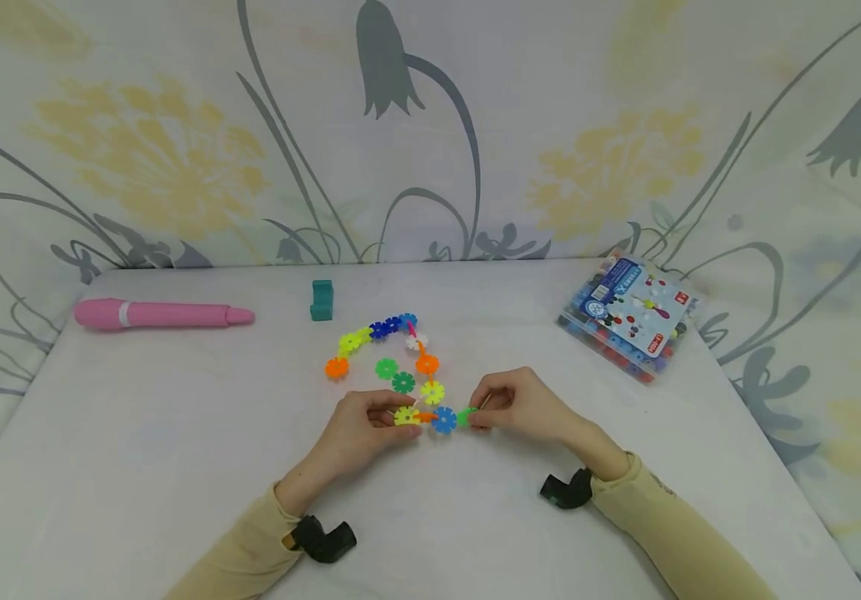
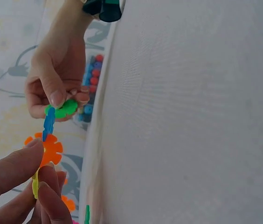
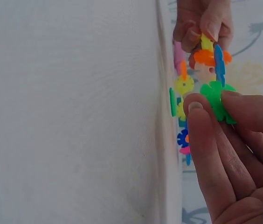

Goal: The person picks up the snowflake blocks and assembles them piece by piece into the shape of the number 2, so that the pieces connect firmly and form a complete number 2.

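Note:
My left hand (image 1: 362, 425) pinches a yellow flower-shaped disc (image 1: 406, 416) between thumb and fingers. Linked to it by their slots are an orange disc (image 3: 206, 57) and a blue disc (image 1: 444, 420). At the far end of this row, my right hand (image 1: 523, 408) pinches a bright green disc (image 3: 218, 100), which meets the blue one edge to edge. Behind the hands, a chain of discs in several colours curves from an orange disc (image 1: 337, 368) past dark blue ones to a yellow disc (image 1: 433, 392) close by the left hand. Two green discs (image 1: 403, 382) lie inside the curve.
A pink stick-shaped object (image 1: 175, 314) lies at the back left of the white-covered table (image 1: 175, 467). Near the back middle sits a small teal block (image 1: 322, 300). A clear case (image 1: 628, 312) of coloured pieces with a printed label is at the back right. Patterned cloth hangs behind.

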The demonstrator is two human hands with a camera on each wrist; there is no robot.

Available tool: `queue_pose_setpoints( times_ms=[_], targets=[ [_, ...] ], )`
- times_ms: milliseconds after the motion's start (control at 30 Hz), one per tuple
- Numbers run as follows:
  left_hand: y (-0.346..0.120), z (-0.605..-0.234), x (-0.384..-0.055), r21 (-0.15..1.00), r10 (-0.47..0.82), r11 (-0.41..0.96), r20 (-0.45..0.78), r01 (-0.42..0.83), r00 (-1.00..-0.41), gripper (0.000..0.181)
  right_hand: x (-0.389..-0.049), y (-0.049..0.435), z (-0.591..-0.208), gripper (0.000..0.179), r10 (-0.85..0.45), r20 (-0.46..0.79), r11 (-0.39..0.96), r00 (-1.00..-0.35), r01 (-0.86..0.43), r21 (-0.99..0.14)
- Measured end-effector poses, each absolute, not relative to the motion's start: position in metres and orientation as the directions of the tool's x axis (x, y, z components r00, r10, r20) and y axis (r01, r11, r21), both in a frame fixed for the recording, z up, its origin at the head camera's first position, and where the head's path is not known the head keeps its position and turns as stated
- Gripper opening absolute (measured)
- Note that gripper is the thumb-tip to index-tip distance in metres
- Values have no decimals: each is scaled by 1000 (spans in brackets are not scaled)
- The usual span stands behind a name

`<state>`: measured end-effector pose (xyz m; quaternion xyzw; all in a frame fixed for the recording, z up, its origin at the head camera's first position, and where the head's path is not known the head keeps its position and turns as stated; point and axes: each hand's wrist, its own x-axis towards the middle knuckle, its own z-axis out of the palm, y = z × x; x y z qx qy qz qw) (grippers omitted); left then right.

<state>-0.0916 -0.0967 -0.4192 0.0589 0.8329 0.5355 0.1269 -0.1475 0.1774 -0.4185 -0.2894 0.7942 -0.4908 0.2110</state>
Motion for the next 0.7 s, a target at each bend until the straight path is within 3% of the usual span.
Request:
queue_pose_setpoints(
  times_ms=[300, 700],
  targets=[
    [-97, -419, -91, 916, 230, 399, -147, -45, -962, 38, -146, 177, -417, 5, -699, -38, 292, -714, -237, -927],
    [-95, -419, -90, 914, 221, 401, -153, -53, -963, 37, -142, 173, -420, 8, -664, 21, 270, -748, -265, -926]
  ],
)
